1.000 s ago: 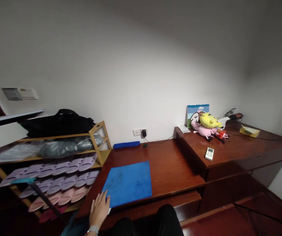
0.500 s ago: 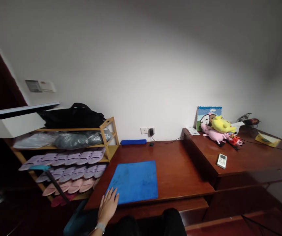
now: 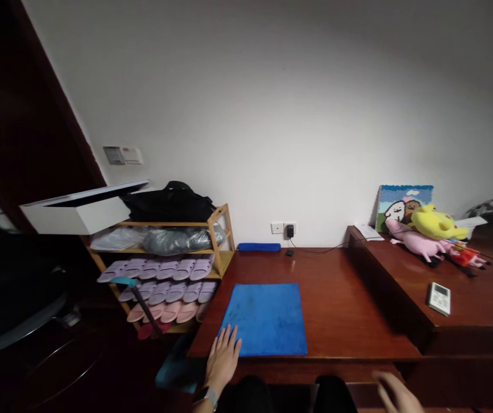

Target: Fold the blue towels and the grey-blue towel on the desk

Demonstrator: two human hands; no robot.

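Observation:
A blue cloth (image 3: 267,318) lies flat on the reddish-brown wooden desk (image 3: 336,310), with dark stains on it. My left hand (image 3: 222,355) rests at the cloth's lower left edge, fingers stretched out, nothing held; a watch is on its wrist. At the bottom right, my right hand (image 3: 396,393) hangs in front of the desk edge, slightly blurred. Its visible fingers are apart with nothing between them, and it is away from the cloth. A rolled blue item (image 3: 259,247) lies against the wall at the back of the desk.
Left of the desk stands a wooden shoe rack (image 3: 224,229) with several slippers (image 3: 175,291) and a black bag (image 3: 171,203). On the higher desktop to the right are plush toys (image 3: 433,223) and a white remote (image 3: 439,299). A black charger (image 3: 290,230) is plugged into the wall.
The view has turned left, so everything sits further right in the picture. My right hand has come into view at the bottom right. My left hand stays at the cloth's lower left edge.

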